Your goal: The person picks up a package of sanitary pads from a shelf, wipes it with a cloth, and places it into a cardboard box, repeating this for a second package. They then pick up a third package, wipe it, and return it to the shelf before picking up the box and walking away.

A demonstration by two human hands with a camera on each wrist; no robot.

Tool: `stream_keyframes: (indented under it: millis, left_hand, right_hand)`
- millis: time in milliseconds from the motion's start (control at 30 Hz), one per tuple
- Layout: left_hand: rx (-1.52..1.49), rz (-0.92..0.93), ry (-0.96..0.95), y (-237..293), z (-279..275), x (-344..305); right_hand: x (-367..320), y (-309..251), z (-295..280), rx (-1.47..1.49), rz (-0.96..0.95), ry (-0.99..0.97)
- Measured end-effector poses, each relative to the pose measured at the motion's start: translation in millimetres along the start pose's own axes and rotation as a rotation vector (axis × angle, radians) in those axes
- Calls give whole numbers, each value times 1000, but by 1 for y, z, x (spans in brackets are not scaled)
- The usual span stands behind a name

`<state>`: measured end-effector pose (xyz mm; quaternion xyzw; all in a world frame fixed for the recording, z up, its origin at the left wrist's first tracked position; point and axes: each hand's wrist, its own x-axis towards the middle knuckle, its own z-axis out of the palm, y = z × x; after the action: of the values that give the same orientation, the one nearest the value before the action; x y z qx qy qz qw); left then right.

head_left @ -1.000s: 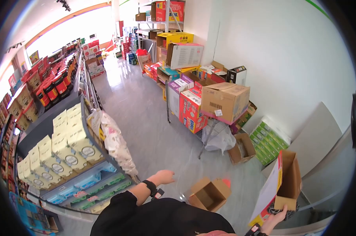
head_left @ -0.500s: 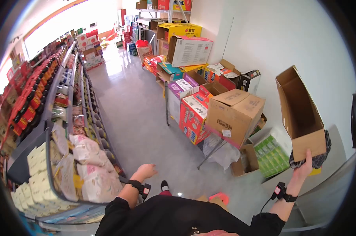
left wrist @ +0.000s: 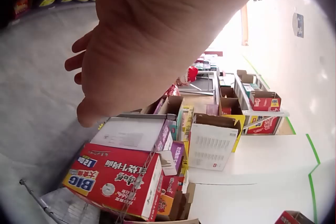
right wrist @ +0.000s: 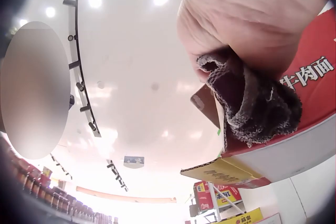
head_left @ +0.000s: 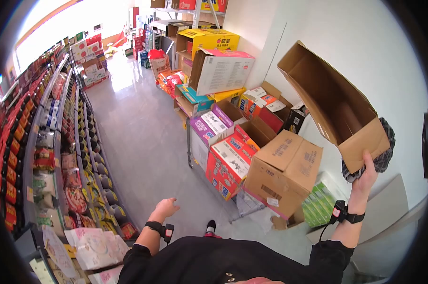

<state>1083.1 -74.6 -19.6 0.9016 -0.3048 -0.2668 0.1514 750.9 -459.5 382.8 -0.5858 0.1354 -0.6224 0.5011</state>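
The right hand (head_left: 366, 176) grips one end of a long empty cardboard box (head_left: 337, 102), raised and tilted beside the white wall. A dark grey cloth (head_left: 386, 142) is bunched between that hand and the box; in the right wrist view the cloth (right wrist: 252, 103) lies under the palm, against the red printed side (right wrist: 315, 50). The left hand (head_left: 165, 208) hangs over the floor with nothing in it; its fingers are loosely bent in the left wrist view. Nearest below the raised box stands a closed brown carton (head_left: 284, 165) on a cart.
Beside the brown carton are a red noodle box (head_left: 230, 158) and a purple-and-white box (head_left: 209, 125). Stocked shelves (head_left: 58, 156) run along the left. Green packs (head_left: 320, 203) stand by the wall, near a leaning grey panel (head_left: 384, 203). Grey floor (head_left: 129, 128) lies between shelves and cart.
The right hand has lifted the long box and cloth from low at the right to high beside the wall. The left hand has moved left and slightly up. The view has shifted along the aisle.
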Motion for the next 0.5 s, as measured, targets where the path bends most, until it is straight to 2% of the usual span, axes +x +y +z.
stream_keyframes:
  millis: [100,167,367,500]
  left_hand:
    - [5,5,36,-1,-12,27]
    - [8,-25,89,-6,-25,51]
    - [-49,-194,164,-30,-61,75]
    - [-80,-307,139,-60,-57,80]
  right_hand:
    - [33,36,30,56,36,-21]
    - [63,61,50,119,45,-105]
    - [147,135,132,210,33,-285]
    - [176,177,202,248,31,-338]
